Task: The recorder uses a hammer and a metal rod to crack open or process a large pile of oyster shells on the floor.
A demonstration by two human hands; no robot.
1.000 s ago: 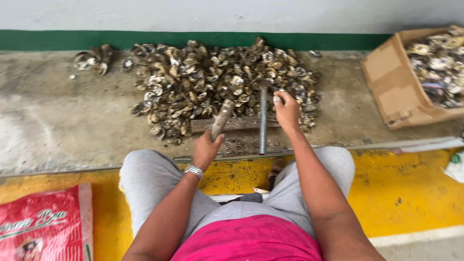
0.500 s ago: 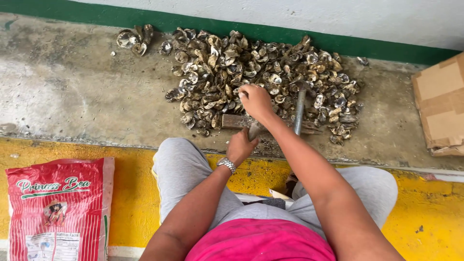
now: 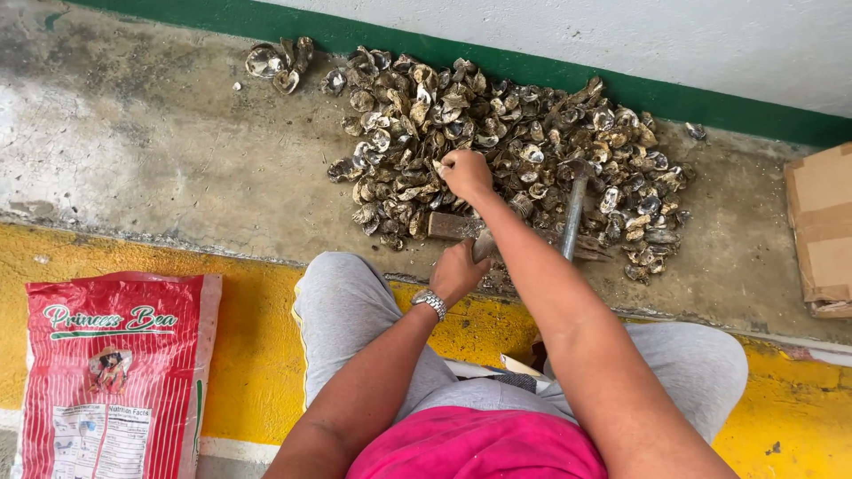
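Note:
A heap of grey oyster shells [image 3: 532, 142] lies on the concrete floor against the wall. My right hand [image 3: 466, 173] reaches into the heap's left middle, fingers closed on a shell [image 3: 440, 165]. My left hand [image 3: 454, 271], with a metal watch on the wrist, rests at the near edge of a wooden plank [image 3: 445, 225] and grips an elongated grey piece [image 3: 485, 243]; whether it is an oyster or a tool I cannot tell. A metal-handled hammer [image 3: 573, 211] stands on the plank, to the right of my right arm, untouched.
A red printed sack [image 3: 115, 372] lies on the yellow painted strip at lower left. A cardboard box [image 3: 821, 231] sits at the right edge. A few loose shells [image 3: 275, 66] lie apart at the heap's upper left. My grey-trousered knees frame the plank.
My right hand has moved left, away from the hammer, into the heap and closed on a shell. My left hand has dropped lower onto the plank. The view has shifted, so the box sits further right.

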